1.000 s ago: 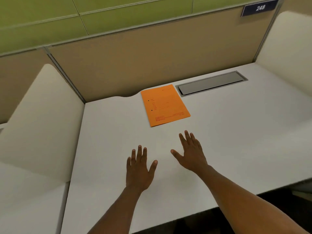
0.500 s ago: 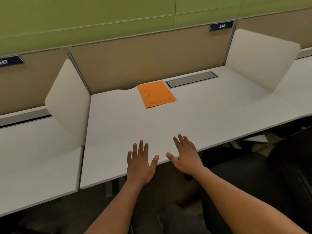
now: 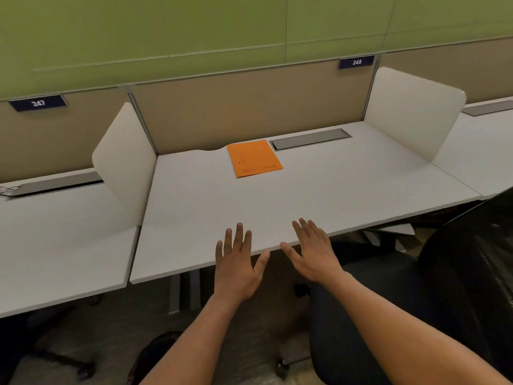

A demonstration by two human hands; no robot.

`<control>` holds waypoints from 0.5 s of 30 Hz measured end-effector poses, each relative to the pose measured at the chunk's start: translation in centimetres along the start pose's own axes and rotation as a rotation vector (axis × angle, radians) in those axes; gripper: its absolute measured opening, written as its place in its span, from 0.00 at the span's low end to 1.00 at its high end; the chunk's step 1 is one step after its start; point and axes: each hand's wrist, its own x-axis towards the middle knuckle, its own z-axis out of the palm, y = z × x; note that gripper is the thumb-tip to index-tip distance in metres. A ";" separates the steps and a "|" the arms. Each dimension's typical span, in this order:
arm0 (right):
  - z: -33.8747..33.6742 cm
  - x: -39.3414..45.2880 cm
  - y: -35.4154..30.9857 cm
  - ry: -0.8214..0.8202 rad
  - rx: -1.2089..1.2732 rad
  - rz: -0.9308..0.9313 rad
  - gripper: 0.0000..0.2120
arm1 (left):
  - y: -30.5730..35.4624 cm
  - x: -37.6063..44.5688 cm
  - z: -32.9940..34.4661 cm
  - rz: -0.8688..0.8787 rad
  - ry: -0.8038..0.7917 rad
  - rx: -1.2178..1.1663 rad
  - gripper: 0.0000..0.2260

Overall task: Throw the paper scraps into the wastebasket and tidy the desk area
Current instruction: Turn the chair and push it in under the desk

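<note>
Both hands were extended palm-down over the near edge of the flat white laminate desk top [image 3: 347,190], fingers spread and holding nothing. The left hand [image 3: 236,262] and the right hand [image 3: 313,254] lay side by side, fingertips over the desk edge and wrists beyond it; whether they touched the surface could not be told. Such a posture suggested a rest or checking stance, not a grasp.

The only loose item on the desk was a rectangular orange paper sheet [image 3: 254,158], lying flat near the back edge, just beside the long grey metal cable-tray lid [image 3: 311,139] set into the surface and well apart from the hands. Its position at the back, squared roughly to the partition, read as tidied storage. It carried small darker print and two punch-like dots, too small to read.

No paper scraps and no wastebasket were visible, so the task appeared largely finished.

White curved side dividers [image 3: 125,159] separated the neighbouring desks. Dark blue number plates read "247" [image 3: 38,103] and "248" [image 3: 356,62] on the tan partition. A black office chair [image 3: 416,287] stood at lower right.
</note>
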 end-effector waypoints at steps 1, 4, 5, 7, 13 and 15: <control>-0.3 -0.7 0.6 0.001 0.006 -0.014 0.39 | 0.9 -0.8 0.1 -0.014 0.006 0.000 0.37; -1.6 -3.5 3.4 0.007 0.025 -0.065 0.39 | 4.1 -3.6 0.7 -0.052 0.016 -0.023 0.36; -2.0 -4.6 4.5 0.009 0.029 -0.081 0.39 | 5.3 -4.6 0.9 -0.059 0.017 -0.032 0.36; -3.1 -6.9 6.9 0.014 0.036 -0.115 0.38 | 8.0 -7.2 1.4 -0.096 0.022 -0.050 0.35; -7.7 -14.0 14.0 -0.001 -0.040 -0.204 0.37 | 19.0 -15.4 1.8 -0.180 0.013 -0.141 0.34; -9.8 -15.6 15.9 0.010 -0.036 -0.205 0.35 | 22.5 -16.8 1.5 -0.143 0.017 -0.137 0.34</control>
